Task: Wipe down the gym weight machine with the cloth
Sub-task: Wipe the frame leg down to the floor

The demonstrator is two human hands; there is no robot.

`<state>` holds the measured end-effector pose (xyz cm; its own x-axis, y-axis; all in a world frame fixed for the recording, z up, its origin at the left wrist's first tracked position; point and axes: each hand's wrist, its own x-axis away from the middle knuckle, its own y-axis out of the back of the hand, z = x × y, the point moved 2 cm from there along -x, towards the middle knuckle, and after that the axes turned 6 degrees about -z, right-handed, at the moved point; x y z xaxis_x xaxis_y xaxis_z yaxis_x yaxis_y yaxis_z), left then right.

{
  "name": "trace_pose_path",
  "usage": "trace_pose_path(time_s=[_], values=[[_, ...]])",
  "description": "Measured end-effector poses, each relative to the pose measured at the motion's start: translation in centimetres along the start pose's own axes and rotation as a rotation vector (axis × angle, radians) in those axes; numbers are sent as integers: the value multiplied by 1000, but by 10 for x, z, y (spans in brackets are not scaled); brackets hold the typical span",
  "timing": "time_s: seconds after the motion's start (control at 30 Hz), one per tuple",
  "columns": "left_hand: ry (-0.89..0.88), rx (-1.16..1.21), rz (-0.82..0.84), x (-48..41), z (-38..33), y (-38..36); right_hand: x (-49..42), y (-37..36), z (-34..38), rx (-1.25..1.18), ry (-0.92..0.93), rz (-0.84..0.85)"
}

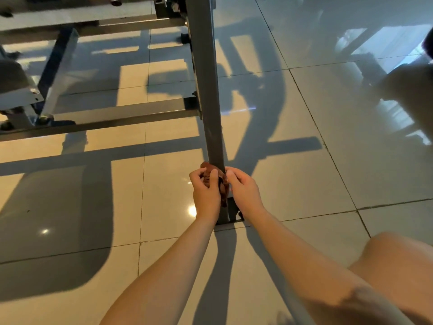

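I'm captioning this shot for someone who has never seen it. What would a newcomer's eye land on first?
At centre frame the left hand and the right hand grip a reddish-brown cloth against the machine's grey upright post, just above its foot. Around them, the glossy tiled floor is warmly lit and carries long dark shadows of the frame.

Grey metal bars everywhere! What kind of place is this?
Most likely a gym. A weight machine's grey steel post and crossbar stand on glossy floor tiles, and the left hand and right hand hold a brown cloth against the post.
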<state>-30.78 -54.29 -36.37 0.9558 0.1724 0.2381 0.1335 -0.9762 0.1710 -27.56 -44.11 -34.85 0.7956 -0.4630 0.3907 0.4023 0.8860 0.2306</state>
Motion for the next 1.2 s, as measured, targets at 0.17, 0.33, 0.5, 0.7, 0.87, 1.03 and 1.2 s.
trace_pose_path(time_s=[0.17,0.33,0.5,0.7,0.87,1.03,1.2], values=[[17,-82,-17,8,43,-5,-6,4,-7,-31,-24,21],[109,-170,-7,18,67,2,-3,11,-12,44,-11,82],[-32,-121,-99,12,21,-1,-2,15,-4,29,0,60],[11,-161,-76,14,58,-6,-8,12,-12,9,-35,81],[179,-193,-91,31,89,-4,-4,19,-17,72,-14,104],[6,-77,-171,24,30,-6,-3,33,-3,26,10,75],[-129,-99,-141,2,3,-9,-9,27,3,-6,16,97]])
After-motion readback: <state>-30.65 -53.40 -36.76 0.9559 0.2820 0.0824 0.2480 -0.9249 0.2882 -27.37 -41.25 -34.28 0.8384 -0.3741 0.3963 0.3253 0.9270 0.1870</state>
